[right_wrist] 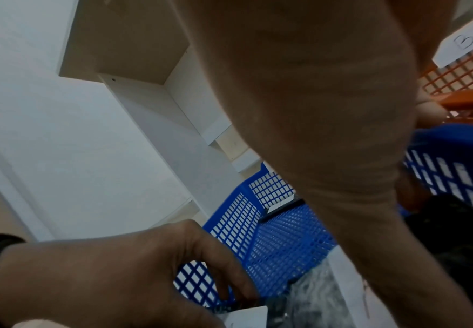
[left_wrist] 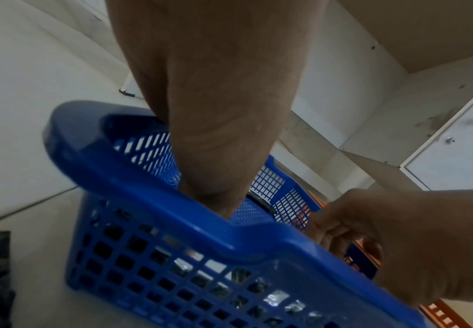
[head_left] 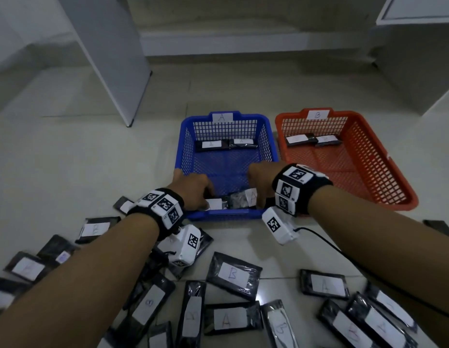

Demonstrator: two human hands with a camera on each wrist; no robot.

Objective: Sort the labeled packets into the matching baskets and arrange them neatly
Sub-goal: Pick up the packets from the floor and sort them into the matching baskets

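Both hands reach into the near end of the blue basket [head_left: 268, 136]. The left hand [head_left: 193, 192] curls its fingers on a packet [head_left: 215, 204] lying crosswise; the right hand [head_left: 261, 182] grips an A-labelled packet [head_left: 243, 198], tilted up. The right wrist view shows the left fingers [right_wrist: 229, 281] on the label.

The head camera looks steeply down at the floor; both wrist cameras sit close, apparently tilted upward, sharing the blue basket [head_left: 268, 136] [left_wrist: 151, 199] [right_wrist: 280, 239].
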